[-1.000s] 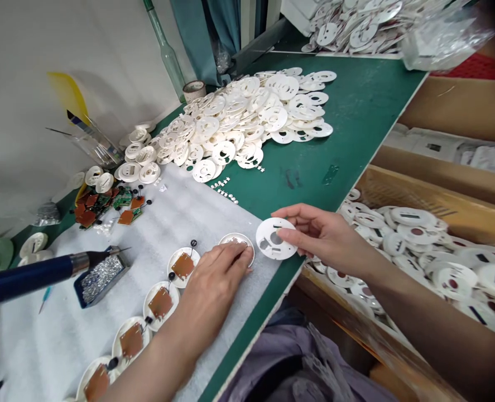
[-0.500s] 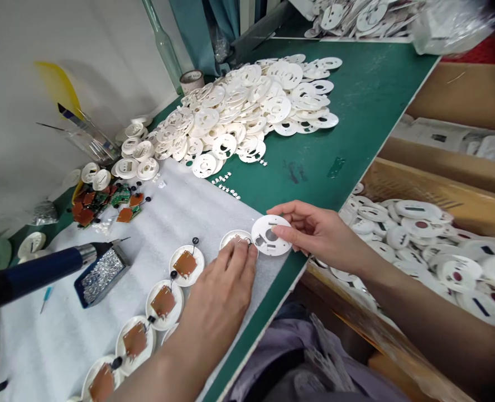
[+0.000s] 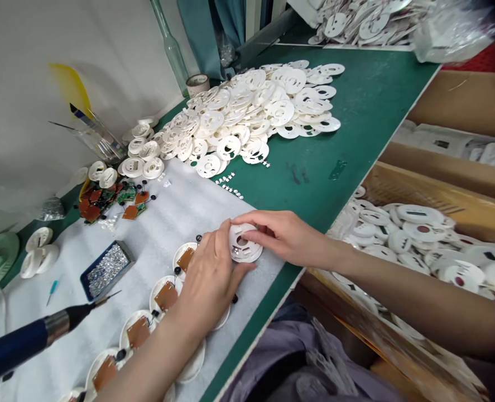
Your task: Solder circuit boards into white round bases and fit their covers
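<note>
My left hand (image 3: 207,273) and my right hand (image 3: 284,237) meet over a white plastic disc with cut-outs (image 3: 246,244), pressing it onto a round white base. The fingers of both hands grip the disc's edges, and the base beneath is mostly hidden. Under my left wrist runs a row of white bases, each with a copper-coloured circuit board (image 3: 166,296) and small black wired parts. Another board (image 3: 138,332) sits further down the row, nearer my forearm.
A soldering iron (image 3: 17,346) lies across white foam sheeting (image 3: 159,212), beside a blue tray of metal bits (image 3: 107,269). A heap of white discs (image 3: 247,114) covers the green mat (image 3: 347,128). Loose boards (image 3: 109,204) lie left; a wooden crate of discs (image 3: 418,240) sits right.
My right hand has carried the disc left, and it now lies on the round base under my left hand. The soldering iron sits lower in view.
</note>
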